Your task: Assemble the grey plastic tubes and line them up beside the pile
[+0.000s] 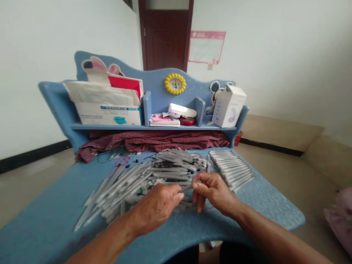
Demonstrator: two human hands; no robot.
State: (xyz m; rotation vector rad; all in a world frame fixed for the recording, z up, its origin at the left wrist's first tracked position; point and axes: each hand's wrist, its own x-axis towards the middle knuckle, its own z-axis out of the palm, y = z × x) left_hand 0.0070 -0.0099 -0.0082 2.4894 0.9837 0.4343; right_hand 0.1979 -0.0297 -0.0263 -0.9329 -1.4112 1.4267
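Observation:
My left hand (pixel 161 203) is closed around one end of a thin greyish pen (pixel 187 188). With thumb and forefinger my right hand (pixel 210 190) pinches the pen's other end; its lower fingers curl down. The pen slants up to the right in the short gap between my hands, and most of it is hidden by fingers. Beneath and beyond them lies a loose pile of translucent pen parts (pixel 170 169). More long clear pen pieces (pixel 118 192) fan out to the left. On the right, a neat row of pens (pixel 231 167) lies side by side.
The blue desk (pixel 275 209) has a raised shelf (pixel 110 127) at the back. A mask box (pixel 110 113), a white carton (pixel 229 106), booklets (pixel 165 123) and a red round tin (pixel 187 121) stand on it. Checked cloth (pixel 154 141) is bunched underneath. Small black bits (pixel 136 161) lie near the pile.

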